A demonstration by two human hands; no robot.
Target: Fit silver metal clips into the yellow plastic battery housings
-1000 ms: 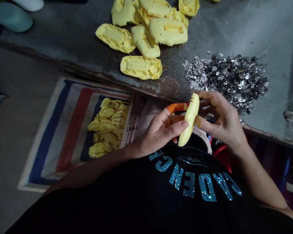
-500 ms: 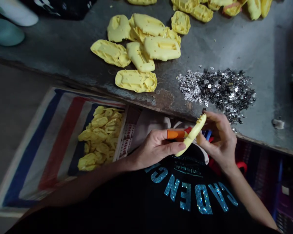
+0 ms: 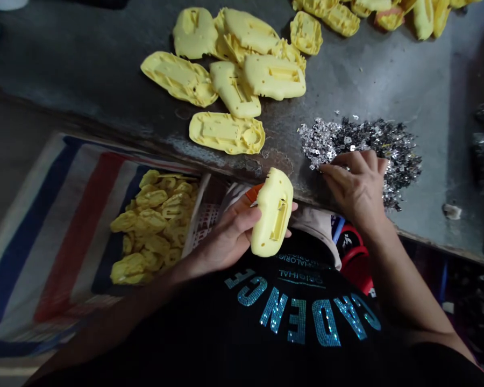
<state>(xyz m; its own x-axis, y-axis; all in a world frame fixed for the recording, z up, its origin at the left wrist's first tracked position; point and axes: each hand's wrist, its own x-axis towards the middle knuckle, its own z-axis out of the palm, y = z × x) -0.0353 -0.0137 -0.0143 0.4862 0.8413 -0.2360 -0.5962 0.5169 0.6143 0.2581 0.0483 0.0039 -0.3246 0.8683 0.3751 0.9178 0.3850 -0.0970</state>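
The left hand (image 3: 226, 231) wraps its fingers around a yellow molded plastic shell (image 3: 268, 215); the right hand (image 3: 358, 185), fingers loosely spread, dips into silver metal pieces (image 3: 391, 145) near the bench (image 3: 439, 80) front edge, any grip hidden.

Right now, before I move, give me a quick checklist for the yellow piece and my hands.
1. Yellow piece gripped in left hand: ok, thumb across its side.
2. Right hand at the metal bits: ok, fingers lie over the pile.
3. Bits picked up by right hand: cannot tell, the hand hides them.
4. Slot in the yellow piece: cannot tell whether anything is inside.
5. Orange item behind left hand: cannot tell whether that hand holds it.
6. Nearest table piece apart from both hands: ok.
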